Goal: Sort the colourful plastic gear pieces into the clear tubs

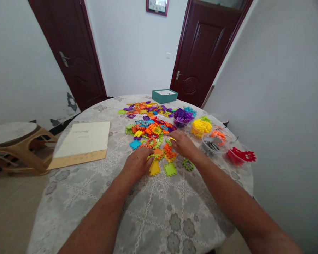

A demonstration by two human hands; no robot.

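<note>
My left hand (139,161) rests low over the near side of a heap of plastic interlocking pieces (151,127). Its thumb and fingers close around the edge of something small that they mostly hide, by an orange notched piece (158,152). My right hand (182,141) reaches in from the other side, fingers bent over the heap. A thin curved yellow piece (172,139) shows between its finger and thumb. Just below the hands lie a yellow piece (154,168), a lime green square (170,169) and a green open frame piece (188,164).
Along the right stand clear tubs of purple pieces (182,116), yellow pieces (200,127), grey pieces (214,144) and red pieces (241,156). A second heap (145,108) lies farther back, near a teal box (164,96). Cardboard (83,139) lies left; a stool (21,144) stands beyond.
</note>
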